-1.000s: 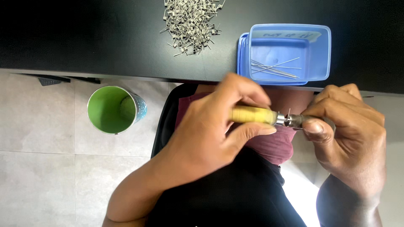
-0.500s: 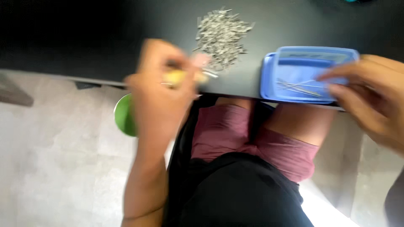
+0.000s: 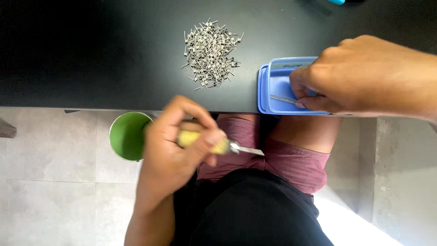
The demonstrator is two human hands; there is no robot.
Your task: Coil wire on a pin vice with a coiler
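My left hand [image 3: 175,148] is closed around a small tool with a yellow handle [image 3: 202,140] and a metal tip [image 3: 248,149], held over my lap below the table edge. My right hand [image 3: 364,75] reaches into a blue plastic tray [image 3: 268,89] at the table's front edge, its fingertips touching thin metal wires [image 3: 282,98] lying inside. A pile of small wound metal coils [image 3: 210,50] lies on the black table [image 3: 91,54] to the left of the tray.
A green cup [image 3: 129,135] stands on the tiled floor [image 3: 50,182] just below the table edge, beside my left hand. My knees in dark red shorts [image 3: 291,155] sit under the table. A blue object [image 3: 337,2] peeks in at the top edge.
My hands have parted. The right hand left the tool's tip and went into the blue tray. The left hand swung out left with the tool, then came back over my lap.
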